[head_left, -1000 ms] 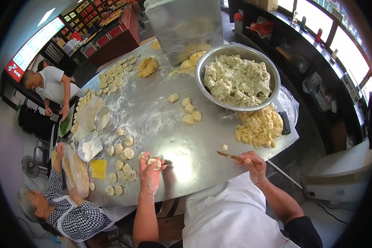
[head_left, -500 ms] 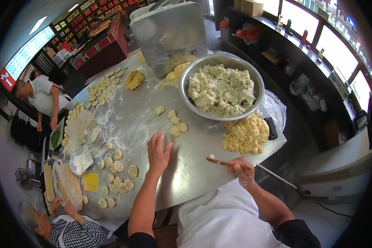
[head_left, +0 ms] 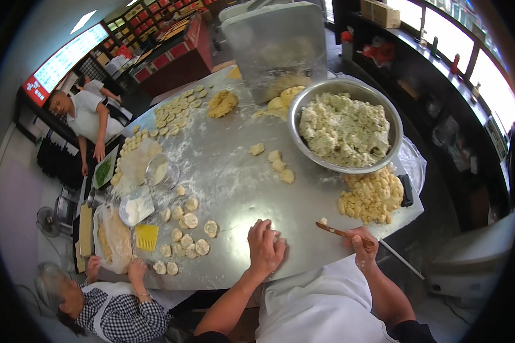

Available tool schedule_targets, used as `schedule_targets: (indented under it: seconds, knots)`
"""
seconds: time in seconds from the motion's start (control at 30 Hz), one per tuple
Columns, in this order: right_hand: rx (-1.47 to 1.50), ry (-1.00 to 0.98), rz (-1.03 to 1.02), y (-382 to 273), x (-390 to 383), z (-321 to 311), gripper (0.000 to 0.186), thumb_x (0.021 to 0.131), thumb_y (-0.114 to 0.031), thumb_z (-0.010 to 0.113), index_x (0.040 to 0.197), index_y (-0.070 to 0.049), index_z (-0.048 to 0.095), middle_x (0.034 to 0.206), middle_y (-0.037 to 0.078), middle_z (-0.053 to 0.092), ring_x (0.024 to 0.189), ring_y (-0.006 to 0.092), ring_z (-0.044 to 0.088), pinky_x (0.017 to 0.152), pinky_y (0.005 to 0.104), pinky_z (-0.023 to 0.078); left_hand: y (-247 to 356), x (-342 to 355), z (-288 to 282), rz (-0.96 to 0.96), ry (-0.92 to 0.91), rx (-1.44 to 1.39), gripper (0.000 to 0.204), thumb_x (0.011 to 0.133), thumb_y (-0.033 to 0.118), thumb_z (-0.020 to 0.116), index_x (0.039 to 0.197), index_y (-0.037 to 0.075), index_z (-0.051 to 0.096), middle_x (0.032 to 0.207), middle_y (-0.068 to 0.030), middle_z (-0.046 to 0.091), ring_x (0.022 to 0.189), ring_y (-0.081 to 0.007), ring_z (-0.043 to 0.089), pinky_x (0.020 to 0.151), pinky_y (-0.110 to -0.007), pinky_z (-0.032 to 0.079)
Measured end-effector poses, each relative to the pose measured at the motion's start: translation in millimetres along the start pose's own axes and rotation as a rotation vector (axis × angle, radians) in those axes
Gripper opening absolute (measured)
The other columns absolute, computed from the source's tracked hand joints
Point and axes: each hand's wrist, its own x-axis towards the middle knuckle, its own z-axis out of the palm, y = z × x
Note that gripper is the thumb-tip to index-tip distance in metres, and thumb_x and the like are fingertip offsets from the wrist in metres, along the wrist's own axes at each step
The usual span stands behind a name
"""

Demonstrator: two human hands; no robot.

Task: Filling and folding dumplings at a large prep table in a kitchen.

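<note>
My left hand is low over the steel table near its front edge, fingers curled over a small dough piece, mostly hidden. My right hand grips a thin wooden spatula with a pale dab on its tip. Round filled dough pieces sit left of my left hand. Plain dough lumps sit beyond it. A big steel bowl of pale green-flecked mixture stands at right, above a pile of yellow pieces.
A co-worker at lower left works by a bag, a yellow scraper and a flour tub. Another person stands by a tray of greens. A plastic bin, dark shelving and a white appliance surround the table.
The dough round my left hand held lies among the others. My left hand reached forward, opened, then drew back curled; the middle cluster has one lump fewer. My right hand still holds the spatula.
</note>
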Motion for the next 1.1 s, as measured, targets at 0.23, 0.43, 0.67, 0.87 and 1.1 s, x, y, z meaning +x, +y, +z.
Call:
schedule_targets:
  seconds: [0.23, 0.43, 0.67, 0.87, 1.1]
  knots:
    - [-0.018, -0.004, 0.080, 0, 1, 5, 0.027, 0.110, -0.025, 0.063, 0.108, -0.001, 0.076, 0.089, 0.006, 0.069, 0.076, 0.0135, 0.063, 0.070, 0.0287, 0.048, -34, 52, 37, -0.130, -0.006, 0.218, 0.044, 0.102, 0.026, 0.068, 0.136, -0.001, 0.059, 0.155, -0.0244, 0.051, 0.145, -0.0477, 0.046, 0.121, -0.060, 0.034]
    - [-0.123, -0.007, -0.018, 20, -1, -7, 0.031, 0.112, -0.028, 0.061, 0.111, 0.000, 0.073, 0.088, 0.008, 0.066, 0.070, 0.0167, 0.066, 0.062, 0.0322, 0.055, 3, -3, 12, -0.136, -0.192, 0.204, 0.049, 0.109, 0.024, 0.058, 0.151, 0.000, 0.052, 0.162, -0.0243, 0.047, 0.153, -0.0467, 0.041, 0.125, -0.062, 0.031]
    - [-0.031, 0.050, 0.085, 1, 3, 2, 0.031, 0.111, -0.026, 0.060, 0.103, 0.000, 0.074, 0.081, 0.006, 0.065, 0.069, 0.0142, 0.060, 0.065, 0.0296, 0.046, -14, 31, 35, -0.152, -0.163, 0.109, 0.053, 0.109, 0.022, 0.055, 0.158, 0.003, 0.046, 0.166, -0.0236, 0.043, 0.157, -0.0425, 0.036, 0.128, -0.061, 0.026]
    - [-0.038, 0.072, 0.121, 4, 3, 4, 0.032, 0.111, -0.026, 0.059, 0.099, 0.000, 0.073, 0.080, 0.005, 0.064, 0.069, 0.0138, 0.060, 0.065, 0.0296, 0.045, -20, 3, 19, -0.161, -0.244, 0.292, 0.050, 0.104, 0.015, 0.056, 0.153, 0.006, 0.051, 0.164, -0.0200, 0.045, 0.156, -0.0434, 0.036, 0.128, -0.061, 0.026]
    - [-0.035, -0.011, 0.037, 17, 5, -10, 0.031, 0.112, -0.028, 0.061, 0.110, 0.000, 0.073, 0.086, 0.008, 0.068, 0.068, 0.0161, 0.067, 0.059, 0.0310, 0.054, 1, 38, 21, -0.182, -0.195, 0.124, 0.054, 0.104, 0.026, 0.059, 0.154, 0.008, 0.053, 0.168, -0.0183, 0.042, 0.158, -0.0423, 0.033, 0.128, -0.065, 0.023]
